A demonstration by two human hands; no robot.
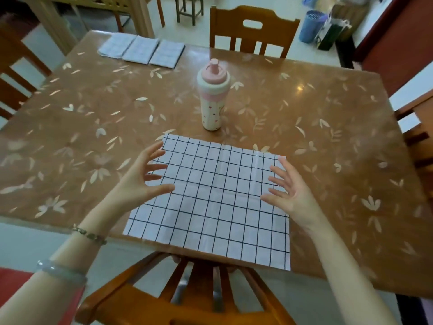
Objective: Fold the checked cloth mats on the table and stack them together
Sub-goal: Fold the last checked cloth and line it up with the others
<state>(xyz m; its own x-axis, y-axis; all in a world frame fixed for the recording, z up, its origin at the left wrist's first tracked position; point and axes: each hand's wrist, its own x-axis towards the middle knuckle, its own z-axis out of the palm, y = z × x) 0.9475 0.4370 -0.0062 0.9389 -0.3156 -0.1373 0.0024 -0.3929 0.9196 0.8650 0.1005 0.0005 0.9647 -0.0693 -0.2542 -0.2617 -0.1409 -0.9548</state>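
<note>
Here, the left hand [138, 177] and right hand [290, 193] are held open with fingers spread, gripping nothing, seemingly just above the unfolded checked cloth mat [210, 200] spread between them on the counter [328, 137]. Three folded mats [143, 50] lie well beyond the left hand.

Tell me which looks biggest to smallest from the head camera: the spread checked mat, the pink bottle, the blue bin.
1. Spread checked mat, by far the largest.
2. Pink bottle.
3. Blue bin, which looks smallest, but it stands far beyond the table, so distance shrinks it; its true size against the bottle is unsure.
</note>
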